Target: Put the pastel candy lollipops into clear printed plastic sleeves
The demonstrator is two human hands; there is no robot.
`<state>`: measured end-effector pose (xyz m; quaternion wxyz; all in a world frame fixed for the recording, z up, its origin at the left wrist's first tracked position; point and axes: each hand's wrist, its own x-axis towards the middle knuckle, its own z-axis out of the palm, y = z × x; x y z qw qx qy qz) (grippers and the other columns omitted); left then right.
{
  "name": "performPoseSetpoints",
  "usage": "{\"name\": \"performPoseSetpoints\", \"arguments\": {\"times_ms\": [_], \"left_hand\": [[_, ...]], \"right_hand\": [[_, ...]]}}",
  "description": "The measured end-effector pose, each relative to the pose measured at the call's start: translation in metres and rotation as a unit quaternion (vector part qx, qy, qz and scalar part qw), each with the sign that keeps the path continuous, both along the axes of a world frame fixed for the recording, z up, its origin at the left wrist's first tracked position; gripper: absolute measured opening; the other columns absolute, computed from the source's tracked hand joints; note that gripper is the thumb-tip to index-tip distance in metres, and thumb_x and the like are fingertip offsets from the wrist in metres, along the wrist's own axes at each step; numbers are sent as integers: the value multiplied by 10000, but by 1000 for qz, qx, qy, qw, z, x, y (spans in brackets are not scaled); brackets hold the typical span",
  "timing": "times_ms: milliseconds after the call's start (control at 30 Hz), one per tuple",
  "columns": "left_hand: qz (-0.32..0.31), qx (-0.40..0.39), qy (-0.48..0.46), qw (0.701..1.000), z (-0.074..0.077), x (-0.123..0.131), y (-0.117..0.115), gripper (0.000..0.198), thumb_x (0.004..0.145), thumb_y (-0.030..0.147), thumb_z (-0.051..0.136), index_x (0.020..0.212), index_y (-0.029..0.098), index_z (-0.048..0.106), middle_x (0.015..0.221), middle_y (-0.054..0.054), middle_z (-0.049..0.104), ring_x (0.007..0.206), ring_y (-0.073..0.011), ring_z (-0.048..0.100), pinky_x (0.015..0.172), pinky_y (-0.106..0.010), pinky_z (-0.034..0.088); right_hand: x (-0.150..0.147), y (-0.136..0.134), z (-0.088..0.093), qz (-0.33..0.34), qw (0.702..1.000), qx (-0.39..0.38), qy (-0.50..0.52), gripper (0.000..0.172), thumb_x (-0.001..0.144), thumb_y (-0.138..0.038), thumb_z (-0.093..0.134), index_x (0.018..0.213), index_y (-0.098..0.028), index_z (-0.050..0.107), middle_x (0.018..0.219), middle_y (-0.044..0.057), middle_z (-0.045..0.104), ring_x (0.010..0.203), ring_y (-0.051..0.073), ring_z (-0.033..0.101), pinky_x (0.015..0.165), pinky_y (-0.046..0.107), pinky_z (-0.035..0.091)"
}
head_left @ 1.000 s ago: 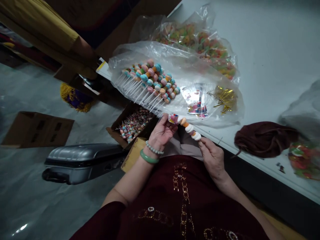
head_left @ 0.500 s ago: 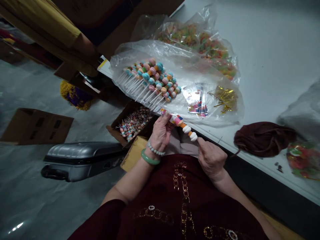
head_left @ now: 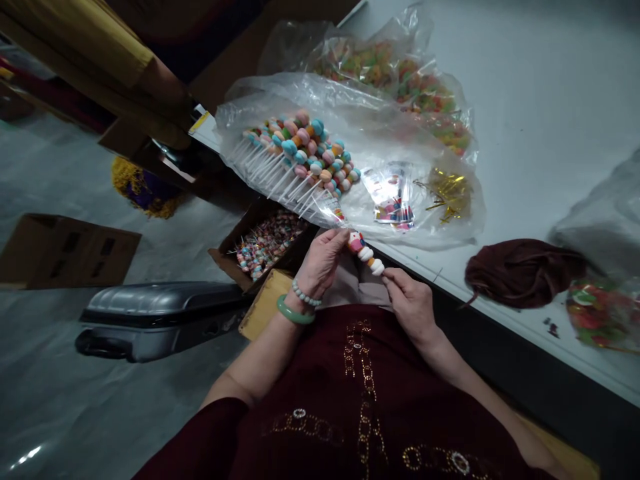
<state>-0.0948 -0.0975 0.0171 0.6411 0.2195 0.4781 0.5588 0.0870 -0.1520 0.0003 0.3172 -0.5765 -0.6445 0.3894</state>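
A candy skewer [head_left: 366, 254] with white and orange pieces is partly inside a clear printed wrapper [head_left: 341, 215]. My left hand [head_left: 320, 261] pinches the wrapper near its middle, closed. At the skewer's lower right end, my right hand [head_left: 411, 301] has its thumb and finger pressed together on the end by the last white piece. Just beyond my hands, a stack of candy skewers [head_left: 313, 155] with white sticks lies on clear plastic. Beside it are flat printed wrappers [head_left: 393, 195] and gold twist ties [head_left: 450, 193].
Bags of colourful gummies [head_left: 380, 65] lie on the white table [head_left: 545, 133]. A dark maroon cloth [head_left: 520, 272] is at the right. Below the table edge stands a box of wrapped skewers [head_left: 227, 267], near a grey suitcase [head_left: 160, 300]. Another person's yellow clothing shows upper left.
More of the skewer is covered by the wrapper, which now reaches farther up past my left hand. My right hand has moved slightly left with the skewer's end.
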Motion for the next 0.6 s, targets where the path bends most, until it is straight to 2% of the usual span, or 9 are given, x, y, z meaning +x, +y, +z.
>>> {"name": "performPoseSetpoints", "arguments": {"times_ms": [100, 167, 233, 300, 333, 367, 433, 500, 600], "left_hand": [[12, -2, -1, 1000, -4, 3, -1, 379, 613, 456, 841, 736, 122, 712, 701, -24, 676, 628, -99, 587, 660, -233, 476], [20, -5, -11, 1000, -7, 7, -2, 391, 611, 471, 837, 729, 120, 709, 687, -23, 670, 617, -102, 580, 648, -240, 474], [29, -6, -24, 999, -8, 10, -2, 388, 614, 466, 837, 738, 122, 709, 691, -22, 671, 620, -106, 581, 658, -249, 480], [30, -4, -29, 999, -9, 10, -2, 374, 629, 454, 831, 752, 122, 709, 705, -24, 678, 635, -111, 592, 676, -256, 488], [25, -5, -28, 999, -10, 10, -2, 368, 640, 448, 826, 759, 121, 709, 716, -28, 683, 646, -115, 599, 683, -258, 492], [20, -7, -26, 999, -10, 9, -1, 363, 648, 444, 821, 761, 118, 707, 724, -32, 686, 654, -119, 606, 686, -259, 495], [14, -6, -17, 1000, -10, 6, -1, 364, 661, 445, 813, 767, 116, 702, 741, -40, 688, 665, -123, 614, 679, -255, 498], [12, 2, -17, 1000, -8, 4, 0, 383, 672, 464, 802, 804, 120, 700, 769, -48, 692, 679, -132, 625, 665, -254, 502], [-11, 13, -38, 999, -3, 1, 1, 429, 704, 512, 766, 885, 130, 695, 820, -71, 705, 718, -166, 659, 648, -276, 515]], "right_hand": [[-2, -3, 0, -18, 977, 159, -141, 242, 895, -228, 494, 906, -198, 734, 651, 28, 653, 582, 128, 542, 587, 256, 356], [-4, -3, 0, -27, 972, 186, -144, 240, 885, -224, 501, 901, -190, 739, 626, 30, 639, 576, 131, 535, 584, 263, 351], [-7, 1, -1, -39, 988, 130, -71, 223, 885, -254, 515, 919, -196, 728, 638, 22, 633, 578, 131, 532, 584, 262, 366], [-8, 7, -1, -45, 997, 3, 66, 185, 872, -290, 540, 893, -207, 705, 585, -10, 575, 532, 118, 494, 544, 249, 364], [-9, 10, -1, -48, 985, -73, 147, 157, 852, -304, 566, 861, -207, 689, 554, -29, 534, 492, 103, 455, 502, 235, 341], [-9, 13, -1, -50, 962, -147, 226, 135, 822, -315, 599, 827, -201, 670, 534, -45, 498, 453, 84, 407, 456, 220, 300], [-8, 19, 0, -41, 893, -282, 349, 150, 761, -327, 666, 788, -181, 639, 507, -67, 454, 397, 48, 310, 394, 195, 198], [-6, 22, 2, -6, 823, -387, 416, 185, 737, -326, 703, 795, -168, 626, 450, -93, 399, 362, 28, 223, 371, 180, 132], [-2, 27, 5, 59, 734, -491, 466, 153, 773, -291, 691, 817, -164, 617, 372, -128, 301, 345, 22, 122, 359, 161, 123]]}}
